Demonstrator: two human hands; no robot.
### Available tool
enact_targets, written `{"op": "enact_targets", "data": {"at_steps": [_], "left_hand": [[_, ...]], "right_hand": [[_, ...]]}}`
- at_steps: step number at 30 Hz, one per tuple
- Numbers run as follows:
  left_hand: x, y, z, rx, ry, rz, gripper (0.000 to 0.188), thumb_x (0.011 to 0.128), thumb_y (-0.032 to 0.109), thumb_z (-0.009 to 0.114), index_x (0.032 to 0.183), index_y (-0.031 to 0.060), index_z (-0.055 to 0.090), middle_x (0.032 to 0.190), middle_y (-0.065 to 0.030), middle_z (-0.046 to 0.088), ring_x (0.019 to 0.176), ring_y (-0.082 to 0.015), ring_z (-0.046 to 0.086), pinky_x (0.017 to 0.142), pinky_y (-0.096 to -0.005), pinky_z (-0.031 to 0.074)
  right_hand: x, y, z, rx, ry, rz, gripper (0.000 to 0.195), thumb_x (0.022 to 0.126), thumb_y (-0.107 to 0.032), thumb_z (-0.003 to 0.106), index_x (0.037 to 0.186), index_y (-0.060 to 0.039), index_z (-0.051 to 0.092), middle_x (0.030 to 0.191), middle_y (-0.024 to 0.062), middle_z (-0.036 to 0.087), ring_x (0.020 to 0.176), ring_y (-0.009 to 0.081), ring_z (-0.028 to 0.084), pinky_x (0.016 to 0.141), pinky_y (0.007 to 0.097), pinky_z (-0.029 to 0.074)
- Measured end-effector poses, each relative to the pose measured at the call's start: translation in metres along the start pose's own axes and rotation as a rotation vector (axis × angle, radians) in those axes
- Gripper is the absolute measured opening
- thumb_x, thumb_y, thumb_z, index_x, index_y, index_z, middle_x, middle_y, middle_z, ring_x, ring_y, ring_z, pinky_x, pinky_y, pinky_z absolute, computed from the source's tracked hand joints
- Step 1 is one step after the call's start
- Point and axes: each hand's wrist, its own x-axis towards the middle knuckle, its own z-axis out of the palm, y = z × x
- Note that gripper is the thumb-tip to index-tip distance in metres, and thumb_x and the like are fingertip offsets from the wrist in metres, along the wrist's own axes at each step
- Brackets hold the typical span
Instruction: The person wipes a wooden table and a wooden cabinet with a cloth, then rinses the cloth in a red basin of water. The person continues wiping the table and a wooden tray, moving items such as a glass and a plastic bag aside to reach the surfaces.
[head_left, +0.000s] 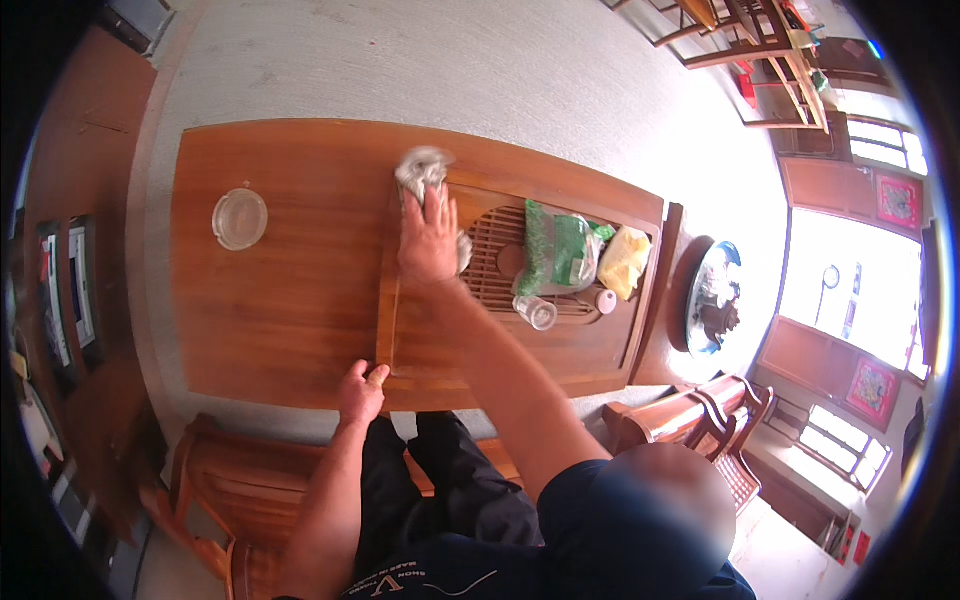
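Note:
My right hand (430, 236) presses a crumpled pale cloth (424, 169) onto the wooden tea table (285, 300) near its far edge; a bit of pale cloth also shows beside the wrist. At the near edge, my left hand (364, 391) rests with thumb and fingers on the end of the raised wooden strip. To the right, on the slatted tea tray (491, 225), lie a green and clear plastic bag (562, 251), a yellow plastic bag (625, 261), a clear glass (535, 313) and a small lidded container (602, 301).
A round glass ashtray (240, 219) stands on the table's left part. Beyond the right end, a round tray (712, 300) holds a dark teapot and other items. Wooden armchairs (255, 472) stand along the near side, and wooden chairs (750, 52) at the upper right.

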Motion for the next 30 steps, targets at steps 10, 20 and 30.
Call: {"op": "enact_targets", "data": {"at_steps": [10,20,30], "left_hand": [[-0.002,0.02,-0.011,-0.172,-0.104,-0.166,0.028,0.096,0.029,0.074,0.104,0.0028,0.068,0.08,-0.0049,0.068,0.054,-0.0125,0.06,0.049,-0.0303,0.051],[-0.006,0.017,-0.008,-0.171,-0.089,-0.088,0.038,0.095,0.035,0.076,0.107,-0.0002,0.068,0.082,-0.0044,0.068,0.059,-0.0118,0.061,0.051,-0.0293,0.053],[0.0,0.017,-0.01,-0.208,-0.099,-0.083,0.037,0.097,0.036,0.074,0.107,0.0004,0.066,0.086,-0.0036,0.067,0.065,-0.0108,0.061,0.052,-0.0285,0.053]], "right_hand": [[-0.228,-0.061,-0.049,0.046,-0.361,-0.094,0.065,0.085,-0.016,0.063,0.149,-0.0167,0.051,0.153,0.013,0.042,0.145,0.0377,0.037,0.12,0.0505,0.029],[-0.086,-0.002,-0.031,-0.015,0.007,-0.141,0.041,0.088,-0.013,0.06,0.128,-0.0189,0.064,0.133,0.0086,0.055,0.114,0.0352,0.054,0.095,0.0453,0.048],[0.05,0.027,-0.056,-0.332,-0.372,-0.272,0.031,0.095,-0.017,0.058,0.123,-0.0068,0.057,0.126,0.0162,0.054,0.112,0.0343,0.059,0.083,0.0432,0.058]]}}
